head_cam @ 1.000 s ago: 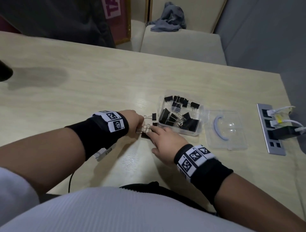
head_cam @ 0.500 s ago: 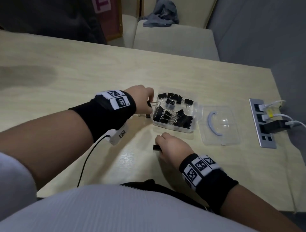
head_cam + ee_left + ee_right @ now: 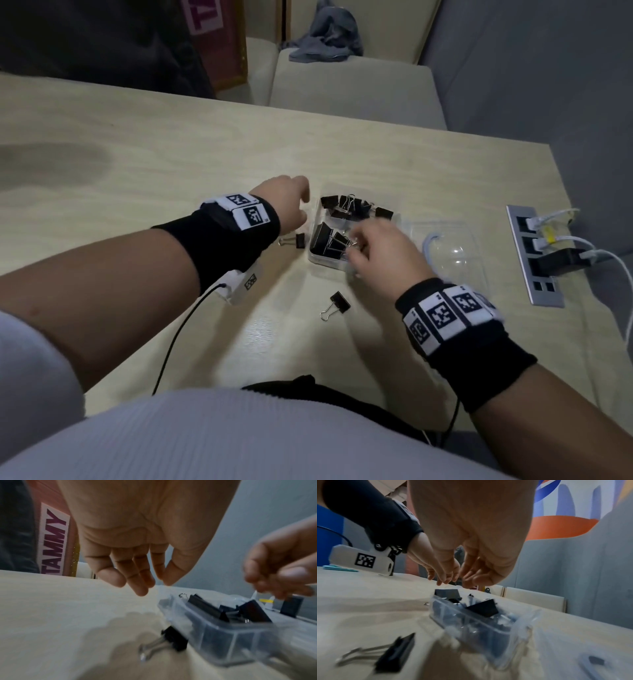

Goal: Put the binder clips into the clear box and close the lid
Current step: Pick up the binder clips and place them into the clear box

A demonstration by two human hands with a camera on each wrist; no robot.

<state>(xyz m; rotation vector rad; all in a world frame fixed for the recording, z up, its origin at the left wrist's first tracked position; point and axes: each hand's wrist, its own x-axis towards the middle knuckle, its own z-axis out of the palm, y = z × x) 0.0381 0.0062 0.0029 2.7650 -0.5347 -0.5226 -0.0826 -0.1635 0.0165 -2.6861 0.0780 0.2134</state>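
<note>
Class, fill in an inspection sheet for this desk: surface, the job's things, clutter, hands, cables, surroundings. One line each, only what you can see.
Surface: pale wood table, a dark patch at its far left.
Job's things: clear box open, many black binder clips inside; lid lies to its right; one loose clip beside the box's left wall, another loose clip nearer the person.
Clutter: nothing seen.
Hands: left hand at the box's left edge, fingers relaxed, holding nothing; right hand over the box, blurred, grip unclear.
Cables: white leads and a black plug in the socket strip; black wrist cable.
Surroundings: beige seat with grey cloth.
</note>
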